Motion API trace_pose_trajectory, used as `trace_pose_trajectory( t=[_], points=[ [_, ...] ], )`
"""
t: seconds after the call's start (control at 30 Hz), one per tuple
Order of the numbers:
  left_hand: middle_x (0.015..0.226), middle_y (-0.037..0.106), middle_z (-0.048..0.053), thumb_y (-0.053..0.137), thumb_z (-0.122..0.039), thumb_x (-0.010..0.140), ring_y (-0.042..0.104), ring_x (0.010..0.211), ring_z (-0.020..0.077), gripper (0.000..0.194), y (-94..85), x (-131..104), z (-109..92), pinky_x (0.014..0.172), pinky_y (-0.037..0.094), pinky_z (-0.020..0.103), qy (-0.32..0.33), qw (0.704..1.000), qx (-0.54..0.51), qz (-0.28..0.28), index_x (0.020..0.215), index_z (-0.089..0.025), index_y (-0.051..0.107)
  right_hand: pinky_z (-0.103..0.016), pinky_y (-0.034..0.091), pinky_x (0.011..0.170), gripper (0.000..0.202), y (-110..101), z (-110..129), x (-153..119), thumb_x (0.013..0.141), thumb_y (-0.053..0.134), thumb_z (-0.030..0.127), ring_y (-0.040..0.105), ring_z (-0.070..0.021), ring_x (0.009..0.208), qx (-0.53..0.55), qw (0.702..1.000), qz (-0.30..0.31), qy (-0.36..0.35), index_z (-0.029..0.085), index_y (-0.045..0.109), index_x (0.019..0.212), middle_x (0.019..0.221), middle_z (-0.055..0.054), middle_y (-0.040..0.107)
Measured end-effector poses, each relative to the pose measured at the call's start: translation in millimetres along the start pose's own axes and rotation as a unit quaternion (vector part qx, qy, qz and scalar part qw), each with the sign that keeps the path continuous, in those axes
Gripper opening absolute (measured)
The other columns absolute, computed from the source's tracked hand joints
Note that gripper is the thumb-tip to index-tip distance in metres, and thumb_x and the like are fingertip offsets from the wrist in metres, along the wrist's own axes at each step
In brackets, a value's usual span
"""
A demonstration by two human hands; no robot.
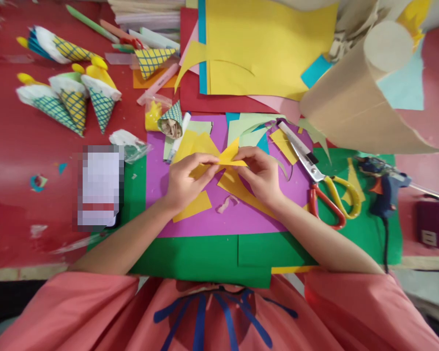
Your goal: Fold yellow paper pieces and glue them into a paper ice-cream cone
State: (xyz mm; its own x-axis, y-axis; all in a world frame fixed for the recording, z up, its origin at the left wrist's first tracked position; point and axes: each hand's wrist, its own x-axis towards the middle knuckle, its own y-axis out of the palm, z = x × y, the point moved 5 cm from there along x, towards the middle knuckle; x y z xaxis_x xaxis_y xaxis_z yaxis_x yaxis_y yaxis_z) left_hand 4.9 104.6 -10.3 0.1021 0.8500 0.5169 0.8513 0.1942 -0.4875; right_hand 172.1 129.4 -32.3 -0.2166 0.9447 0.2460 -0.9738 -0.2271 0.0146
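Note:
Between my two hands is a small folded piece of yellow paper (229, 155), held above the purple sheet (190, 226). My left hand (188, 178) pinches its left end between thumb and fingers. At its right side my right hand (259, 173) grips it the same way, fingers closed. More yellow paper pieces (193, 207) lie under and around the hands. A curled pale pink scrap (227, 204) rests on the purple sheet below them. Scissors with red and yellow handles (316, 173) lie just right of my right hand, blades pointing up and left.
A blue glue gun (389, 190) lies at the right on the green sheet (205, 256). Small paper cones (71, 100) stand out at upper left. A large yellow sheet (270, 44) and a brown paper roll (354, 92) are at the back. A blurred-out phone (99, 187) lies left.

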Motion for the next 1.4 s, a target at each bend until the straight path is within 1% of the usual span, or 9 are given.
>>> trace_pose_trajectory(
  t=[0.2,0.5,0.6,0.73,0.83,0.97,1.1,1.27,1.4],
  points=[
    [0.081,0.071,-0.004,0.067,-0.023,0.084,0.068,0.078,0.0083,0.004,0.6,-3.5,8.2,0.075,0.054,0.017,-0.047,0.998,-0.045,-0.007,0.088,-0.022,0.065,-0.025,0.051,0.067,0.011,2.0,-4.1,0.6,0.079,0.07,0.025,0.062,-0.01,0.071,0.028,0.997,-0.009,0.076,0.02,0.061,0.08,0.077,0.001,0.063],
    [0.08,0.067,-0.003,0.068,-0.024,0.082,0.067,0.076,0.0076,0.01,2.4,-4.9,15.6,0.072,0.054,0.017,-0.09,0.992,-0.09,-0.018,0.087,-0.02,0.061,-0.026,0.048,0.066,0.027,5.2,-10.7,-0.5,0.076,0.075,0.033,0.057,-0.0098,0.067,0.068,0.99,0.005,0.126,0.021,0.05,0.076,0.075,0.003,0.057],
    [0.083,0.067,-0.003,0.069,-0.025,0.082,0.068,0.076,0.0079,0.014,2.6,-4.6,16.3,0.071,0.055,0.017,-0.097,0.991,-0.088,-0.021,0.091,-0.02,0.059,-0.025,0.048,0.064,0.036,6.7,-10.5,0.1,0.074,0.077,0.036,0.058,-0.01,0.067,0.093,0.987,0.014,0.132,0.024,0.045,0.087,0.074,0.005,0.057],
    [0.083,0.066,-0.003,0.067,-0.024,0.083,0.068,0.076,0.0078,0.012,3.0,-4.7,13.9,0.072,0.055,0.017,-0.082,0.994,-0.075,-0.01,0.092,-0.021,0.059,-0.025,0.048,0.063,0.048,7.3,-7.5,1.5,0.075,0.076,0.036,0.059,-0.0102,0.066,0.121,0.983,0.022,0.136,0.027,0.042,0.107,0.073,0.006,0.058],
    [0.084,0.067,-0.003,0.065,-0.024,0.085,0.067,0.079,0.0077,0.01,2.7,-4.7,11.1,0.074,0.054,0.017,-0.075,0.994,-0.075,0.001,0.093,-0.021,0.061,-0.024,0.046,0.059,0.04,5.4,-5.2,2.1,0.078,0.074,0.036,0.056,-0.0092,0.061,0.103,0.985,0.015,0.138,0.025,0.047,0.105,0.068,0.007,0.055],
    [0.088,0.07,-0.001,0.062,-0.032,0.087,0.068,0.079,0.0095,0.017,5.4,-3.8,11.1,0.068,0.053,0.016,-0.116,0.99,-0.07,0.049,0.1,-0.022,0.064,-0.024,0.045,0.057,0.037,4.3,-4.7,2.6,0.077,0.074,0.036,0.056,-0.0094,0.06,0.092,0.986,0.015,0.138,0.025,0.05,0.103,0.069,0.006,0.057],
    [0.078,0.071,-0.001,0.059,-0.035,0.09,0.065,0.066,0.0077,0.018,7.7,-1.9,10.8,0.058,0.048,0.015,-0.136,0.985,-0.059,0.083,0.09,-0.021,0.068,-0.024,0.046,0.058,0.038,4.0,-6.5,2.2,0.076,0.075,0.035,0.056,-0.0096,0.061,0.097,0.986,0.015,0.137,0.025,0.05,0.103,0.071,0.005,0.059],
    [0.062,0.065,-0.003,0.058,-0.033,0.089,0.055,0.053,0.0058,0.022,5.8,-0.5,10.0,0.05,0.041,0.016,-0.139,0.986,-0.049,0.072,0.074,-0.019,0.065,-0.024,0.048,0.064,0.039,4.5,-5.9,1.2,0.077,0.074,0.035,0.058,-0.0103,0.067,0.087,0.987,0.029,0.132,0.024,0.052,0.107,0.074,0.004,0.06],
    [0.062,0.064,-0.004,0.059,-0.03,0.088,0.054,0.052,0.006,0.02,4.4,-0.2,7.9,0.05,0.041,0.017,-0.128,0.989,-0.04,0.069,0.073,-0.019,0.063,-0.024,0.046,0.061,0.024,4.3,-2.7,2.2,0.081,0.07,0.036,0.056,-0.0094,0.066,0.064,0.991,0.026,0.114,0.022,0.06,0.098,0.074,0.003,0.059]
  ],
)
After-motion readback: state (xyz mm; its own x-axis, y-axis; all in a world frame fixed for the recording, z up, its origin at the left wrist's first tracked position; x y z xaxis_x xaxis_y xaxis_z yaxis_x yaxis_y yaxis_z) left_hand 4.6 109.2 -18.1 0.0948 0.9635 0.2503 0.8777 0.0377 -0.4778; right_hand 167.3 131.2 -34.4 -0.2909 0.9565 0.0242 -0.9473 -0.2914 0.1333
